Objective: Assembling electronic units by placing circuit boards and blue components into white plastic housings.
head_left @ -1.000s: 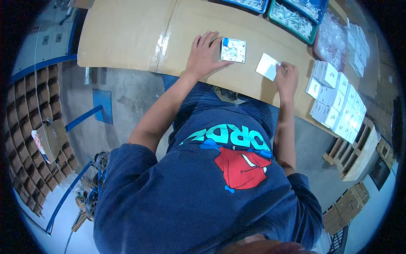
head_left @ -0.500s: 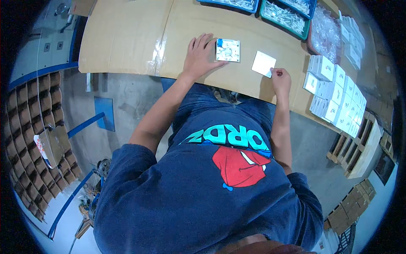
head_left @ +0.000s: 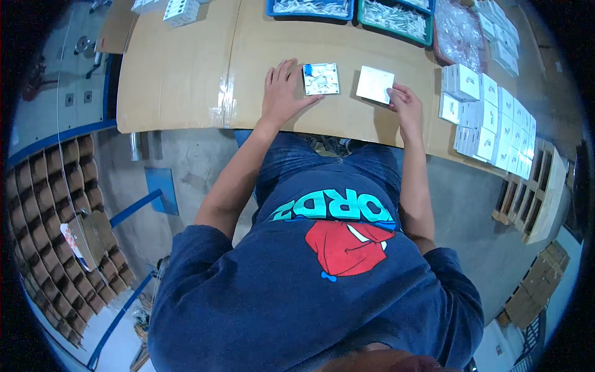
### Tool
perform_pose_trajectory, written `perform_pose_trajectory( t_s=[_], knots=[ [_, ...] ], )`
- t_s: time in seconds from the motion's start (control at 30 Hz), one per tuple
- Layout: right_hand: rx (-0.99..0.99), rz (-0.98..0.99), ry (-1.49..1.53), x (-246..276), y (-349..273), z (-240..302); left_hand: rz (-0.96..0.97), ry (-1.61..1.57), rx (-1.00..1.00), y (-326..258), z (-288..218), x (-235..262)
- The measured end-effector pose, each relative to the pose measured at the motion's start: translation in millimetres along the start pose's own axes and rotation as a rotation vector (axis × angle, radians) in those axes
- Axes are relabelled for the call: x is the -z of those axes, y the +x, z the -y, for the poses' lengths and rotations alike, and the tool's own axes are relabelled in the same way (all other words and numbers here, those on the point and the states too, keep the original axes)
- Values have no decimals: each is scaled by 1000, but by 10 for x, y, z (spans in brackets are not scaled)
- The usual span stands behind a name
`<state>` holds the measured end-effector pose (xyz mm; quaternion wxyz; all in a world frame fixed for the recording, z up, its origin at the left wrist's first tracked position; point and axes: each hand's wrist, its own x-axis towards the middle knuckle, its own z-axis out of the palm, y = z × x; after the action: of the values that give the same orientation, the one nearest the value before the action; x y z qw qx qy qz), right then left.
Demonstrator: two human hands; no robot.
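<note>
A small square white unit rests on the cardboard-covered tabletop, with a blue block at its upper left corner and white and metallic parts inside. My left hand lies beside it with the fingers spread, its thumb reaching along the unit's lower edge. To the right, a thin square white plate is pinched at its lower right corner by my right hand. The plate appears tilted a little above the table, casting a shadow, and is apart from the unit.
At the far edge stand a blue tray and a green tray of small whitish parts. Beside them is a bin of clear plastic bags. Small white boxes are stacked at the right, more at the far left.
My right hand has moved the plate slightly left, and its angle has changed. My left hand stays beside the unit. The whole view has shifted a little, showing more boxes at the far left.
</note>
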<state>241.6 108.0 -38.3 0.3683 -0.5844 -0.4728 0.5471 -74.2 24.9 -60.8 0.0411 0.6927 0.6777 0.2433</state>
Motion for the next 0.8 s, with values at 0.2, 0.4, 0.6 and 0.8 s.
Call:
perform_pose_trajectory(
  t_s=[0.2, 0.4, 0.6, 0.8],
  knots=[
    [-147, 71, 428, -106, -155, 198, 30, -68, -23, 10, 22, 35],
    [-179, 90, 612, -158, -178, 231, 99, -979, 232, -22, -66, 92],
    [-185, 111, 763, -200, -196, 377, 260, -2028, 550, -144, -389, 359],
    [-257, 316, 1115, -131, -57, 276, 250, -2203, 591, -232, -570, 357]
  ],
)
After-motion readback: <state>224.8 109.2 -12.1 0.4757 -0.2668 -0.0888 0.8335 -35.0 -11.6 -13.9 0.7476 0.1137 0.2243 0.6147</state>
